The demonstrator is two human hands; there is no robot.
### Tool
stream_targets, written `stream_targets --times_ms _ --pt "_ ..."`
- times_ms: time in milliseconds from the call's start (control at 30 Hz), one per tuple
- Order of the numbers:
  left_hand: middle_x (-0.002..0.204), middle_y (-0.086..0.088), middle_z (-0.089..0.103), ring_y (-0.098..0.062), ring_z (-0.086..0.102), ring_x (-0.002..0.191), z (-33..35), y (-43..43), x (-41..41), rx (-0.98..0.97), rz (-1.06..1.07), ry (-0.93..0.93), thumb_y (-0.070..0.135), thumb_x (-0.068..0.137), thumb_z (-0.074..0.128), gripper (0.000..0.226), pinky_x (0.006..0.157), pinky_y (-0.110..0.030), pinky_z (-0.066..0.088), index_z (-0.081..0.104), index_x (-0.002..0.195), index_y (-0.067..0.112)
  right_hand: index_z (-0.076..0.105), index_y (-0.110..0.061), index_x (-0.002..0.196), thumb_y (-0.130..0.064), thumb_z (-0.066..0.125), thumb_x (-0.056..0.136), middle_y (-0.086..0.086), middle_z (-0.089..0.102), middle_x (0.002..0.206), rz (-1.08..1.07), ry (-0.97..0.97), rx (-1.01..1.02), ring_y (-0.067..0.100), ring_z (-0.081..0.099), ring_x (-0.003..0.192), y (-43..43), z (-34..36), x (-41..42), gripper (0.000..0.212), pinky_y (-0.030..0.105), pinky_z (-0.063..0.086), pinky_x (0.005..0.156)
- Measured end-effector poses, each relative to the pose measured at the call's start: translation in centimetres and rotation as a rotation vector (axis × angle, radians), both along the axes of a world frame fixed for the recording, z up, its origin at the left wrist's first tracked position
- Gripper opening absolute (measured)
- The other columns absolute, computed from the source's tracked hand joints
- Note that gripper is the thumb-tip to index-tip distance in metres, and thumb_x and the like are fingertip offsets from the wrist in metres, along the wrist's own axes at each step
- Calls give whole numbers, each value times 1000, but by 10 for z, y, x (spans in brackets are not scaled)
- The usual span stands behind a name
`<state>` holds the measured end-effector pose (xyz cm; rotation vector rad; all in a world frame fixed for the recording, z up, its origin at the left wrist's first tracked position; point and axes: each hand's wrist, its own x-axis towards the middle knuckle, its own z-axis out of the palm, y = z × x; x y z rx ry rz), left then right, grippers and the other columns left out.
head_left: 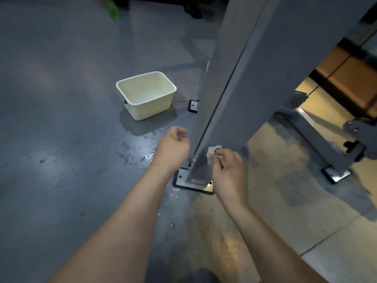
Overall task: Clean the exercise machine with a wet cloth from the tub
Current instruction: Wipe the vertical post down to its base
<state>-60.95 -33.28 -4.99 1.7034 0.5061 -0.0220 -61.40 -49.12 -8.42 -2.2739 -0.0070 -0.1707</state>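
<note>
One cloth (212,152): small, pale, bunched up; pinched by the right hand (229,167) and pressed to the lower face of the machine upright (255,88), just above its foot.
Right hand: fingers curled round the cloth; forearm comes in from lower right.
Left hand: the left hand (173,145) holds nothing, fingers loosely curled, just left of the upright's front edge; can't tell if it touches the steel.
Hands: apart, one on each side of that edge.
Upright: wide grey steel column, running in view from top right down to centre.
Base plate: shiny base plate (182,179) with a black rim under the upright, bolt hole at its left corner; right end hidden behind the right wrist.
Tub: cream rectangular tub (146,94) with dark side handles, on the floor beyond the left hand, well apart from the cloth. Water level: can't tell.
Splashes: wet splashes (148,155) on the floor between tub and left wrist.
Floor: floor (61,119) grey-painted at left, tan patches at right.
Other feet: second foot plate (192,106) just right of the tub; third foot plate (336,176) at right under a slanted grey brace.
Far top left: green bottle (113,9), blurred.
</note>
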Motion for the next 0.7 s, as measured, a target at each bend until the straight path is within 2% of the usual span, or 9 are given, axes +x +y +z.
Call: stream_targets --times_ms 67,133,167,233,333,400,467,600,700 --pt "102 5 66 -10 60 79 5 6 -9 48 -152 68 20 101 52 20 62 -19 48 60 117 25 64 -11 97 -8 61 98 4 69 95 -35 161 260 6 67 87 4 10 -2 5 12 46 72" --pt "97 9 65 -11 61 86 10 7 -21 64 -311 157 25 97 54 22 74 -21 46 61 117 27 63 -11 98 -8 61 100 11 73 96 -41 271 462 16 68 87 9 11 -4 3 28 53 80" --pt "90 8 67 -13 61 83 11 7 -27 47 -369 186 28 91 54 22 77 -25 45 64 111 25 63 -12 100 -9 60 101 13 73 99 -26 317 496 22 68 90 11 9 -5 4 36 53 84" --pt "75 3 67 -17 57 69 9 7 -33 -34 -406 186 27 87 51 20 71 -30 44 68 92 17 64 -10 103 -11 57 104 12 73 100 26 411 558 26 69 91 13 7 -10 7 40 54 86" --pt "93 -12 72 -26 66 82 -1 9 -36 -186 -330 165 16 102 56 22 76 -32 53 64 82 19 64 -2 102 -14 55 105 8 74 86 69 492 639 20 71 78 11 16 -13 15 31 56 74" --pt "92 -15 76 -26 72 81 -6 10 -35 -223 -262 157 18 100 63 13 77 -32 56 72 91 14 68 0 100 -16 58 104 13 76 87 103 513 588 21 72 79 9 20 -11 19 32 57 73" --pt "83 -10 76 -19 70 71 -10 11 -35 -174 -189 166 16 97 67 10 65 -24 55 74 98 9 71 -5 98 -18 63 101 20 75 95 107 538 460 24 69 84 7 20 -8 15 38 56 79" --pt "87 -7 72 -18 66 70 -18 16 -30 -60 -22 198 14 91 74 7 47 -20 50 72 97 11 70 -24 93 -23 64 95 0 71 90 11 426 50 16 66 80 -5 31 -5 6 42 59 82" --pt "81 -10 74 -30 73 67 -25 15 -22 -47 70 181 8 90 68 12 58 -33 60 64 81 15 66 -26 90 -31 59 97 -12 65 86 57 230 -216 5 61 82 -10 56 1 11 26 47 69"
